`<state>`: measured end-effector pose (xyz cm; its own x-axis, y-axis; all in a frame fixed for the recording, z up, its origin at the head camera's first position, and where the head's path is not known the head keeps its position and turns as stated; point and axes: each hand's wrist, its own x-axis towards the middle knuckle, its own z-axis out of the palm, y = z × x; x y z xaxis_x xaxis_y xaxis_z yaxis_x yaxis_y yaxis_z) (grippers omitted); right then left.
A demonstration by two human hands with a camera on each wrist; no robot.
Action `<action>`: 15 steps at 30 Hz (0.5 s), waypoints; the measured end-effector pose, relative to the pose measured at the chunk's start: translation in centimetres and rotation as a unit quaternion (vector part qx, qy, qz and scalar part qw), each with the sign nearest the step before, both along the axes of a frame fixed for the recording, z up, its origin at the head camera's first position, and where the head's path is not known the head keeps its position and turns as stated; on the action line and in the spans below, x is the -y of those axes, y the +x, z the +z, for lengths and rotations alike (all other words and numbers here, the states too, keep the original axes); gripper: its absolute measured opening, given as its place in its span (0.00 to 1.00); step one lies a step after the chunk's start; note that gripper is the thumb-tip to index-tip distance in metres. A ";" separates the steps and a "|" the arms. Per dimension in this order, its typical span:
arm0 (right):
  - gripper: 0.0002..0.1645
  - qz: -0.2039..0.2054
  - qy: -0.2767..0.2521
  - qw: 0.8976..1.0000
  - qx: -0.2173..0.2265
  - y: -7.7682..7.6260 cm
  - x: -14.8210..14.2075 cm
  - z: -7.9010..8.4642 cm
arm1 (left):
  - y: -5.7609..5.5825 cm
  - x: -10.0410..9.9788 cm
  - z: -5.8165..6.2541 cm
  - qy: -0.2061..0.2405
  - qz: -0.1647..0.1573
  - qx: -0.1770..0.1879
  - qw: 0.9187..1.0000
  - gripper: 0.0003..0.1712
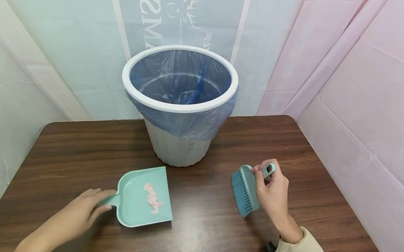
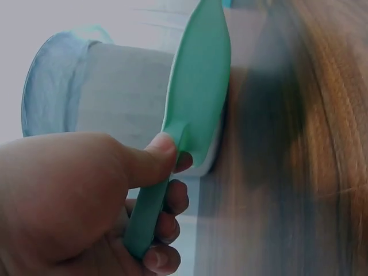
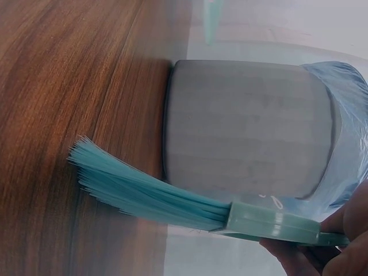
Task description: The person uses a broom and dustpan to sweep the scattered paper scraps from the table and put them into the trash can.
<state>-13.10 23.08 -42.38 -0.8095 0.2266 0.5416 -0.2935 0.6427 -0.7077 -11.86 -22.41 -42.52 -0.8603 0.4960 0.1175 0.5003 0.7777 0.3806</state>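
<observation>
A mint-green dustpan [image 1: 134, 207] carries several small pale pink paper scraps [image 1: 152, 198] in its pan. My left hand [image 1: 78, 211] grips its handle, thumb on one side and fingers curled round the other, as the left wrist view shows with the dustpan [image 2: 201, 75]. Over the right part of the table, my right hand [image 1: 273, 188] pinches the handle of a small green brush [image 1: 249, 185] with blue bristles pointing down and left. In the right wrist view the brush's bristles [image 3: 144, 187] look slightly bent; whether they touch the table I cannot tell.
Behind the dustpan stands a white waste bin [image 1: 180, 148] with a blue bag folded over its rim. The brown wooden table [image 1: 198, 225] has rounded corners. Pale cloth walls [image 1: 384, 101] enclose it at the back and sides. A small black object [image 1: 270, 249] shows by the right sleeve.
</observation>
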 end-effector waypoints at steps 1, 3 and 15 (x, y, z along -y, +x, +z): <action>0.07 0.000 0.001 1.000 0.000 0.0 0.0 0.0 | 0.0 0.2 0.1 0.001 -0.002 0.004 1.000 0.19; 0.07 0.000 0.002 1.000 -0.001 0.0 0.0 0.0 | -0.1 0.6 0.3 0.008 -0.007 0.009 1.000 0.19; 0.08 0.003 0.005 1.000 0.001 0.1 0.2 0.2 | -1.5 4.1 4.6 0.004 -0.016 0.031 0.999 0.20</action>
